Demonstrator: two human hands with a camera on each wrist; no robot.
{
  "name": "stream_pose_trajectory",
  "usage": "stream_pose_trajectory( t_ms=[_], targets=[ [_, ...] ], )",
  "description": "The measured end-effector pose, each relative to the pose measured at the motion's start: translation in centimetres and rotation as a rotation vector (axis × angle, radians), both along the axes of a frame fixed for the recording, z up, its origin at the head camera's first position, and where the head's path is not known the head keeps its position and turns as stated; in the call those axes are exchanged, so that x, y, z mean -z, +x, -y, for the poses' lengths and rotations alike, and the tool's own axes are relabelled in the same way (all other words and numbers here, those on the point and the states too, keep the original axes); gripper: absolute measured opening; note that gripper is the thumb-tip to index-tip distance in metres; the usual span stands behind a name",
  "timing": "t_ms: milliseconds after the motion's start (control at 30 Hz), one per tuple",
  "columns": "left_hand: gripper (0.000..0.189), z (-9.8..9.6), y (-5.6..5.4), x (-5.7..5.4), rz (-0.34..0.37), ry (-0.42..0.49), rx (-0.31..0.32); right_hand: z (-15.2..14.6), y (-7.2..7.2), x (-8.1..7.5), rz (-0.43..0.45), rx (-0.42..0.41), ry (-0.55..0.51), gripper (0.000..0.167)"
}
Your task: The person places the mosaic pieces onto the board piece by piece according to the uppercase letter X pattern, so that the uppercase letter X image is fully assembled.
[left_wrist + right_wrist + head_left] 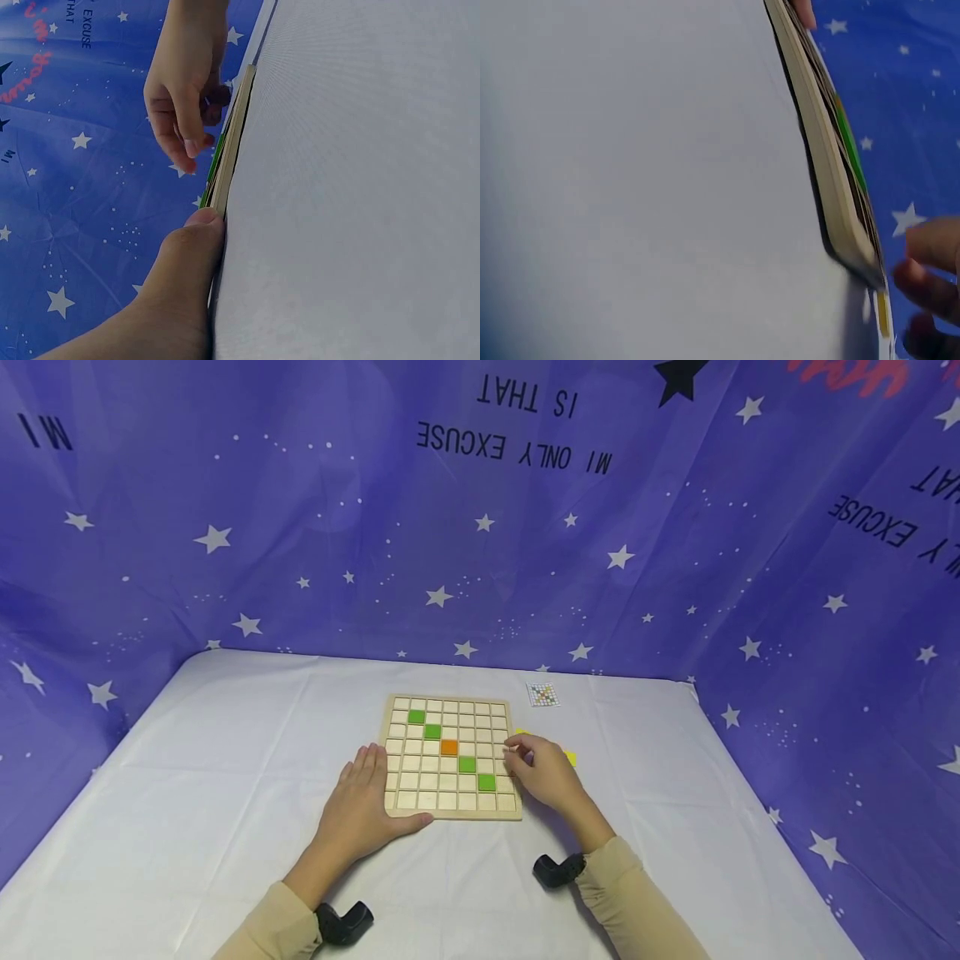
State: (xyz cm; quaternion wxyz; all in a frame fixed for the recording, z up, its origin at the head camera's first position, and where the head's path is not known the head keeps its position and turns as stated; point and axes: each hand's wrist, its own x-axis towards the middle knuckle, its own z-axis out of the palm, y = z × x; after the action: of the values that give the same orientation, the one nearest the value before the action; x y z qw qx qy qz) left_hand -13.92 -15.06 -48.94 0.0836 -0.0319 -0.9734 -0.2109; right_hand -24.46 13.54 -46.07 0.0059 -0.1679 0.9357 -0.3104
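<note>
A square wooden grid board [480, 815] lies flat on the table. Set in its cells on a diagonal are several green tiles [467, 764] and one orange tile [449, 747]. My left hand [358, 814] rests along the board's left edge, its fingers straight and its thumb [201, 219] at the near edge. Over the right edge hovers my right hand [551, 772], fingers loosely bent. No piece shows between its fingertips in either wrist view. Yellow pieces [571, 758] lie right of the board, partly hidden behind that hand.
A small printed card [543, 695] with a coloured grid pattern lies beyond the board's far right corner. White cloth covers the table [225, 777]. A blue star-printed curtain [337, 543] hangs behind it and along the sides.
</note>
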Motion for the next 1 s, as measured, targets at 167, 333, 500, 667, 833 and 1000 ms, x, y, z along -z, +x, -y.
stream_pose_trajectory(
  t_ms=[167, 333, 500, 667, 833, 1000],
  targets=[
    [0.132, 0.1, -0.1, 0.1, -0.003, -0.007, 0.0, -0.5, -1.9, 0.2, -0.045, 0.136, 0.125, 0.043],
    [0.133, 0.1, -0.1, 0.1, 0.001, -0.005, -0.001, -0.4, -2.8, 0.3, -0.043, 0.158, 0.213, 0.046],
    [0.132, 0.0, -0.1, 0.1, -0.005, -0.003, 0.001, -0.3, -3.3, 0.5, -0.062, 0.15, 0.204, 0.03],
    [0.133, 0.0, -0.1, 0.1, -0.009, -0.003, 0.003, -0.3, -3.6, 0.7, -0.075, 0.171, 0.112, 0.022],
    [0.134, 0.1, -0.1, 0.0, 0.005, 0.006, 0.003, 0.0, -4.1, 0.7, -0.071, 0.208, 0.004, 0.017],
    [0.134, 0.1, 0.0, 0.0, 0.018, 0.012, 0.005, 1.3, -4.4, 0.2, -0.068, 0.202, -0.092, 0.017]
  ],
)
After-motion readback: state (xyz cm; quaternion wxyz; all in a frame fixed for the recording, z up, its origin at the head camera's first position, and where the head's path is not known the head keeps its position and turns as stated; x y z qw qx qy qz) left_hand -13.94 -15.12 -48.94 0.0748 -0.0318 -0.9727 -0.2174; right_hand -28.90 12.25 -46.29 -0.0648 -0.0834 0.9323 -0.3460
